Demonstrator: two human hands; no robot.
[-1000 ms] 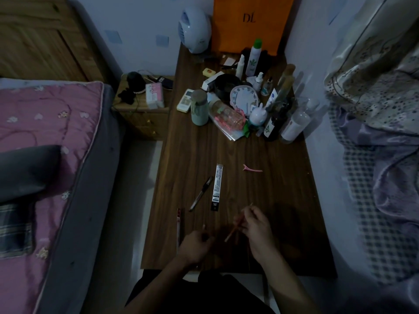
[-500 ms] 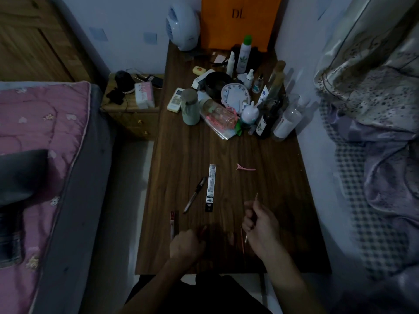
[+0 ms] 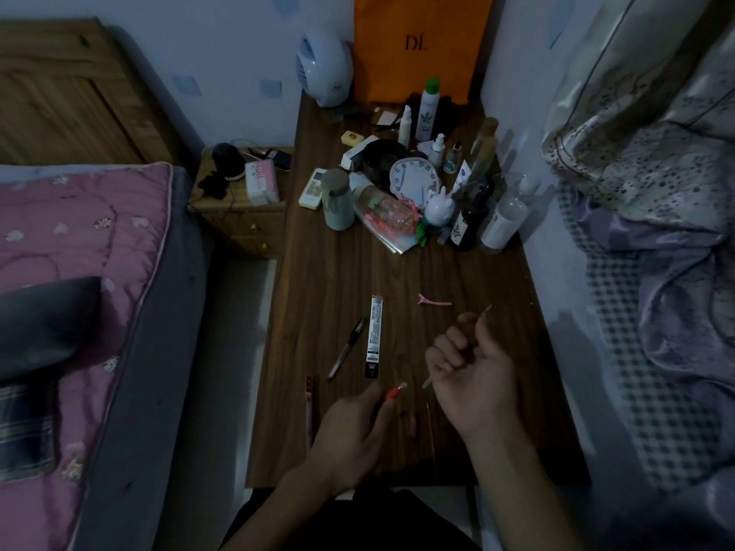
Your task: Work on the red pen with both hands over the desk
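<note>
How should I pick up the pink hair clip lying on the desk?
Probably pinch the pink hair clip across its thicker left end, coming straight down from above. It lies flat on the bare desk, its thin tip points right, and nothing crowds it.

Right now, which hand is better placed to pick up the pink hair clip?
Right. The right hand is nearest the pink hair clip, though it grips a thin refill. The left hand lies farther back, holding an orange pen piece.

A thin refill rod (image 3: 483, 316) slants through the curled fingers; a red-tipped pen piece (image 3: 393, 391) sits near the table's (image 3: 497, 272) front edge.
</note>
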